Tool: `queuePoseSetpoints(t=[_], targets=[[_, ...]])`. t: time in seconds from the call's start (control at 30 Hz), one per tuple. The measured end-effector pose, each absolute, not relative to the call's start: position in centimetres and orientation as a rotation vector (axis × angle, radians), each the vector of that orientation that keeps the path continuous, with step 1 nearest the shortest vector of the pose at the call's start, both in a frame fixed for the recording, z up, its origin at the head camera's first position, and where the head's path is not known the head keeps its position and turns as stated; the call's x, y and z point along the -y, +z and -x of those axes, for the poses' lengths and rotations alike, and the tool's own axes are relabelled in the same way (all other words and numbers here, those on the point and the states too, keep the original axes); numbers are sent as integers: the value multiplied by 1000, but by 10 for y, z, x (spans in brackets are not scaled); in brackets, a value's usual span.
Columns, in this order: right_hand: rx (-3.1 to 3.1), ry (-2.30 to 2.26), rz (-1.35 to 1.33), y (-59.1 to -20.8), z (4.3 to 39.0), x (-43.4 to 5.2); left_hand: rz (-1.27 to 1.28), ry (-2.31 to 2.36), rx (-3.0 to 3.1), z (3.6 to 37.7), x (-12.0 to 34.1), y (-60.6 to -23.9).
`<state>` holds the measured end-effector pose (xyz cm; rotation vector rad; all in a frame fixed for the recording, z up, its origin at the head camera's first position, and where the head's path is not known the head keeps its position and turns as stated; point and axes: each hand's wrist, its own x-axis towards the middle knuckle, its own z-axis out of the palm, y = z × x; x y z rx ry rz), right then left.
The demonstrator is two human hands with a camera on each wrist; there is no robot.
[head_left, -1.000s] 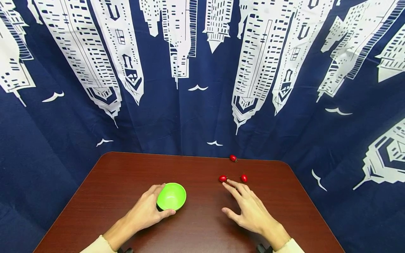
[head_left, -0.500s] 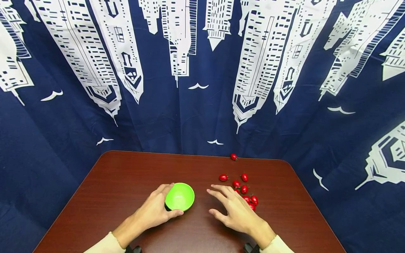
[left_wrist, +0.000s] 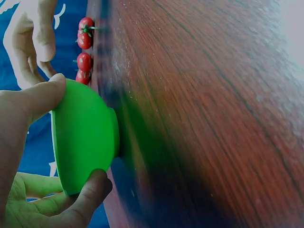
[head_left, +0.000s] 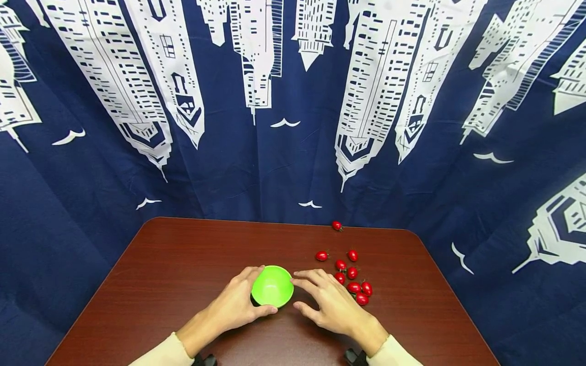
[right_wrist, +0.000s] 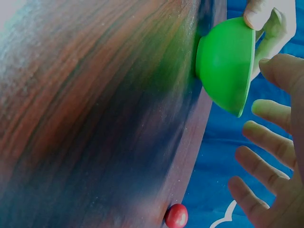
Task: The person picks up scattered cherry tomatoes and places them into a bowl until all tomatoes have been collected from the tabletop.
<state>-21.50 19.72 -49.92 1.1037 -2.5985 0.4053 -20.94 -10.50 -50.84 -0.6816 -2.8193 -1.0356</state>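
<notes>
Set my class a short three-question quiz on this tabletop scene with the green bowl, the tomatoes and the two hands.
1. True or false: the green bowl stands upside down.
2. Which hand grips the bowl?
3. Where does the lone tomato lie: A at the table's far edge, B inside the bowl, C under the right hand?

Key
1. False; it stands upright on the table.
2. The left hand.
3. A, apart from the cluster of tomatoes.

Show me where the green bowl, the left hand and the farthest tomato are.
green bowl (head_left: 272,286), head view, inside of the bowl.
left hand (head_left: 235,305), head view, back of the hand.
farthest tomato (head_left: 337,225), head view, its red body.
</notes>
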Motion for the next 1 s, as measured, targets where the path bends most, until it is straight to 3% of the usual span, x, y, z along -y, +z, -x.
queuePoseSetpoints(t=[0.53, 1.0], targets=[[2556, 383, -1101, -501, 218, -203, 682, -1041, 2823, 204, 98, -513], [2607, 386, -950, -473, 263, -229, 666, -1011, 2809, 208, 100, -506]])
